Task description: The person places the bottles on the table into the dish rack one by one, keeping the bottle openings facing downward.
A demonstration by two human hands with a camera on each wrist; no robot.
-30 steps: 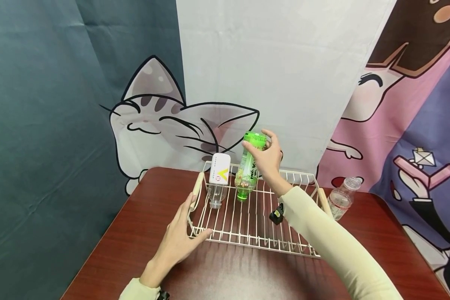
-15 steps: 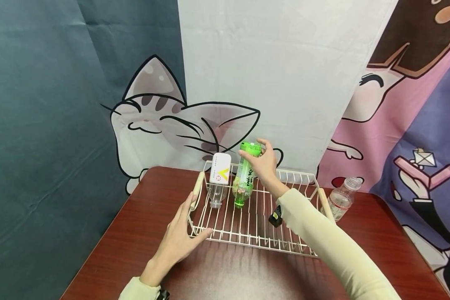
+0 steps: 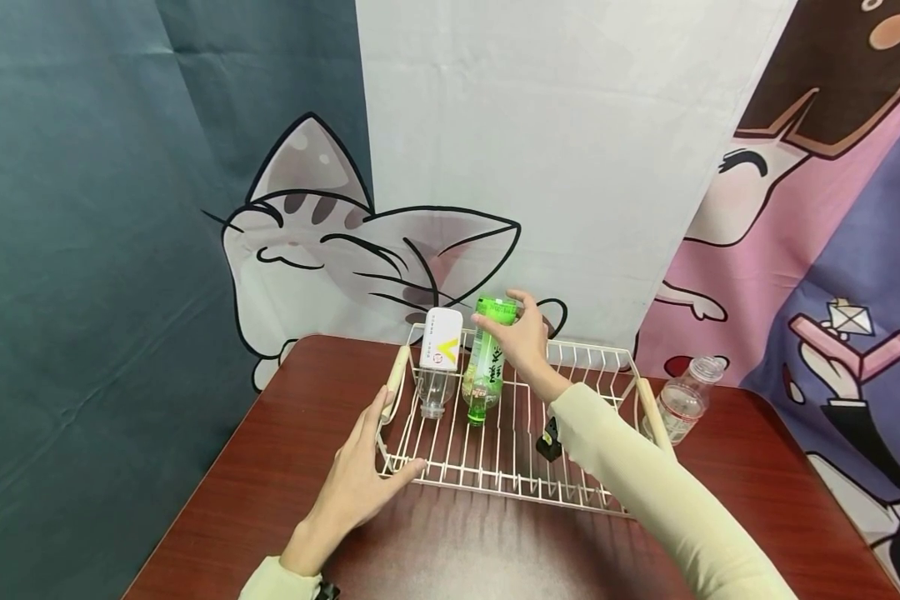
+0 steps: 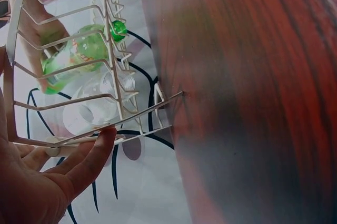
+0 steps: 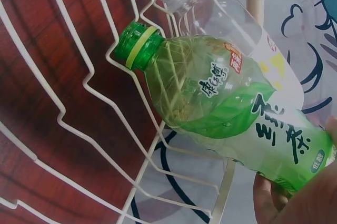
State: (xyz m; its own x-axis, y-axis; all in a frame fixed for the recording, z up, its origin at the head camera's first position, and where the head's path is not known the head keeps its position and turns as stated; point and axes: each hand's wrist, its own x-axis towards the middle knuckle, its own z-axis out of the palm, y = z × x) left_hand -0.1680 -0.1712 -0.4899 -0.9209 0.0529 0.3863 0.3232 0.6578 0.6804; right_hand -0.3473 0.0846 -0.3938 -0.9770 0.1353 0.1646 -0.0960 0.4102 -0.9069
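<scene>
My right hand (image 3: 523, 336) grips a green tea bottle (image 3: 486, 362) near its base. The bottle is upside down, its green neck (image 5: 139, 45) low against the wires of a cream wire rack (image 3: 510, 483). Beside it on the left, a clear bottle with a white label (image 3: 442, 339) stands inverted in the same rack. My left hand (image 3: 356, 467) rests at the rack's left end, fingers extended along the wooden handle (image 3: 395, 385) and thumb by the front wire. In the left wrist view, a fingertip of the left hand (image 4: 79, 171) touches the rack's wire.
Another clear bottle (image 3: 682, 398) stands upright on the dark red table (image 3: 270, 467), just outside the rack's right wooden handle (image 3: 651, 408). A cloth backdrop with cartoon figures (image 3: 292, 242) hangs behind the table.
The right hand has lowered the green tea bottle into the rack, shifting it slightly left toward the white-labelled bottle. The left hand has stayed in place.
</scene>
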